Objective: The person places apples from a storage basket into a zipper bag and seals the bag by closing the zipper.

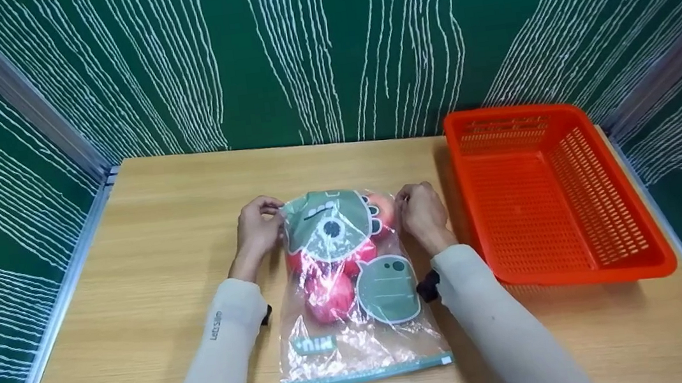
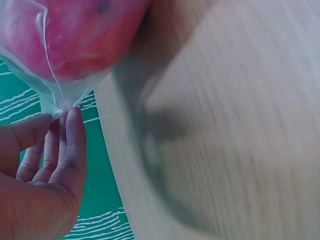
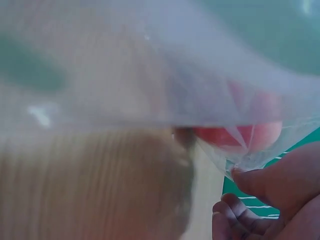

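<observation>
A clear zip bag with green cartoon prints lies flat on the wooden table, its teal zip strip toward me. Several round red fruits, apple-like, are inside it, gathered in its far half. At the far left edge of the bag, my left hand pinches the plastic; the left wrist view shows thumb and fingertips meeting on it below a red fruit. My right hand holds the bag's far right edge. In the right wrist view, its thumb presses the film beside a fruit, other fingers curled below.
To the right stands a red-orange plastic basket with slotted sides, close to my right forearm. Green panels with white wavy lines enclose the back and sides of the table.
</observation>
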`<action>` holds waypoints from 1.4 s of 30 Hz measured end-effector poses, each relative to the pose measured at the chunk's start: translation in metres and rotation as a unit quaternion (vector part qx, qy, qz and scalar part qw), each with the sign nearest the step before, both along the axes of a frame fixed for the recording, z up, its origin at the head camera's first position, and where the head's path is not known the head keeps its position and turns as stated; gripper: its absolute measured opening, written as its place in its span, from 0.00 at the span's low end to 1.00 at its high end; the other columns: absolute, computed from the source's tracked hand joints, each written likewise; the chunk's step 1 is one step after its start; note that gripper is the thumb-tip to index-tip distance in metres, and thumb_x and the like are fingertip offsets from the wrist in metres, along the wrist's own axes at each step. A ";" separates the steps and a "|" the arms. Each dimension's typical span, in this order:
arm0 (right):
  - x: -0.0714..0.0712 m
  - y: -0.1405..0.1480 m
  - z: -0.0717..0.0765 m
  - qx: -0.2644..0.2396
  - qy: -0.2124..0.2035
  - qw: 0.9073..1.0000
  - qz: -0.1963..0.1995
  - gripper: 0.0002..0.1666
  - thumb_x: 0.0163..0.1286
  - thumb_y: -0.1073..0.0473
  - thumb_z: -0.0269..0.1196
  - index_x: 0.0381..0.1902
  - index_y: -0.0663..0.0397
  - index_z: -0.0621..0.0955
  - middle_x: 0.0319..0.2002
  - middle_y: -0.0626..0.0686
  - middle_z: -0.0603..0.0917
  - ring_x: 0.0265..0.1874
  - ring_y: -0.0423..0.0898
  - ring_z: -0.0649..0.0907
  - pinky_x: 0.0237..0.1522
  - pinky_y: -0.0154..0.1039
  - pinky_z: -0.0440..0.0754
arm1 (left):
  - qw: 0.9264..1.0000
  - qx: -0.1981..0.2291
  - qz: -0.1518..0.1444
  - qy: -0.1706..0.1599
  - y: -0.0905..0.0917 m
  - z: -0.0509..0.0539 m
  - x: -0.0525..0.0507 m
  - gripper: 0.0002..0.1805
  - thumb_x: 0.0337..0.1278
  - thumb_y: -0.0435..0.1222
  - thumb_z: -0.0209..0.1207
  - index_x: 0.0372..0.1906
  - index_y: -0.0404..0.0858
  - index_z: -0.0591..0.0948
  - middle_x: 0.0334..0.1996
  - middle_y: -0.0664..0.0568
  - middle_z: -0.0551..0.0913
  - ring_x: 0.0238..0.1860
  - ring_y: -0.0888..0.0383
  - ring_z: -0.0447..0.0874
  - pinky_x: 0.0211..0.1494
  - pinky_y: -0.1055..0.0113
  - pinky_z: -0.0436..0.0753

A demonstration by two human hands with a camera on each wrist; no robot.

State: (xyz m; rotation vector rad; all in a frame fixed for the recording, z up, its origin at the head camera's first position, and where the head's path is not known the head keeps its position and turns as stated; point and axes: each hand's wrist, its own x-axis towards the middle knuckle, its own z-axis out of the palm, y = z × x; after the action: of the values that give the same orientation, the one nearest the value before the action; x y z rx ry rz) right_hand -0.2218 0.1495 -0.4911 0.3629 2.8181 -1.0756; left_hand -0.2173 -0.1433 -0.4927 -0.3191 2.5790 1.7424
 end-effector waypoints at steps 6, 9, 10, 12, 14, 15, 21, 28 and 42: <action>-0.002 0.002 0.008 -0.003 -0.012 1.000 -0.010 0.10 0.80 0.61 0.57 0.50 0.54 0.85 0.45 0.57 0.79 0.43 0.54 0.80 0.46 0.43 0.88 | 1.000 -0.011 0.003 0.007 0.003 0.005 -0.009 0.08 0.70 0.25 0.60 0.48 0.33 0.84 0.44 0.42 0.84 0.36 0.47 0.85 0.31 0.71 0.83; -0.005 0.003 0.012 0.004 -0.012 1.000 -0.005 0.09 0.79 0.61 0.59 0.50 0.54 0.85 0.45 0.57 0.81 0.43 0.54 0.80 0.47 0.44 0.89 | 1.000 -0.028 0.003 0.011 0.005 0.008 -0.013 0.08 0.71 0.26 0.60 0.49 0.34 0.84 0.46 0.42 0.84 0.38 0.50 0.84 0.33 0.70 0.82; -0.005 0.003 0.013 0.010 -0.009 1.000 -0.001 0.10 0.79 0.60 0.59 0.51 0.54 0.85 0.44 0.57 0.81 0.42 0.54 0.81 0.47 0.45 0.89 | 0.999 -0.036 0.002 0.017 0.005 0.008 -0.014 0.08 0.71 0.26 0.60 0.49 0.34 0.85 0.46 0.42 0.85 0.39 0.50 0.84 0.35 0.70 0.81; -0.008 0.004 0.015 0.022 -0.005 1.000 0.000 0.11 0.79 0.60 0.60 0.51 0.54 0.86 0.44 0.57 0.82 0.41 0.54 0.81 0.47 0.45 0.89 | 0.999 -0.043 0.000 0.020 0.006 0.009 -0.017 0.08 0.72 0.27 0.60 0.50 0.34 0.84 0.48 0.42 0.85 0.43 0.51 0.83 0.39 0.68 0.81; -0.010 0.005 0.017 0.022 -0.009 1.000 -0.002 0.11 0.79 0.59 0.60 0.51 0.54 0.86 0.44 0.57 0.83 0.41 0.54 0.82 0.47 0.46 0.89 | 0.999 -0.043 -0.001 0.018 0.007 0.010 -0.020 0.08 0.73 0.27 0.59 0.51 0.34 0.84 0.49 0.42 0.84 0.47 0.50 0.83 0.43 0.66 0.82; -0.011 0.005 0.017 0.024 -0.008 1.000 -0.002 0.11 0.78 0.59 0.60 0.51 0.55 0.86 0.44 0.57 0.83 0.41 0.54 0.82 0.46 0.46 0.89 | 0.999 -0.043 -0.001 0.017 0.007 0.011 -0.021 0.08 0.74 0.27 0.59 0.52 0.34 0.84 0.49 0.42 0.84 0.49 0.49 0.82 0.46 0.65 0.82; -0.015 0.003 0.019 0.031 -0.006 0.999 0.004 0.09 0.78 0.61 0.59 0.46 0.55 0.85 0.41 0.58 0.82 0.40 0.54 0.81 0.42 0.45 0.86 | 0.999 -0.034 0.003 0.001 0.009 0.014 -0.028 0.09 0.77 0.27 0.56 0.53 0.35 0.83 0.51 0.43 0.82 0.50 0.50 0.80 0.49 0.63 0.83; -0.017 0.004 0.018 0.028 -0.016 0.999 0.004 0.07 0.79 0.58 0.59 0.45 0.52 0.84 0.37 0.57 0.82 0.36 0.53 0.82 0.38 0.43 0.86 | 0.998 -0.054 -0.005 0.020 0.010 0.013 -0.031 0.10 0.75 0.26 0.56 0.53 0.33 0.83 0.50 0.41 0.83 0.51 0.48 0.80 0.49 0.62 0.80; -0.006 0.004 0.014 0.079 0.011 0.995 0.064 0.29 0.82 0.60 0.56 0.77 0.59 0.70 0.64 0.65 0.78 0.58 0.62 0.81 0.70 0.59 0.79 | 0.995 -0.035 -0.093 -0.032 -0.008 0.003 -0.015 0.26 0.81 0.34 0.51 0.77 0.37 0.67 0.68 0.39 0.75 0.65 0.42 0.78 0.68 0.51 0.81</action>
State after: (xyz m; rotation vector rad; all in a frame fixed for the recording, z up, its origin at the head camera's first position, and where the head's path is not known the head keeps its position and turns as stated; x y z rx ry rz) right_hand -0.2276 0.1536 -0.4773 0.1800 2.9092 -0.8399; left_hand -0.2323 -0.1518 -0.4897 -0.1284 2.5380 1.5574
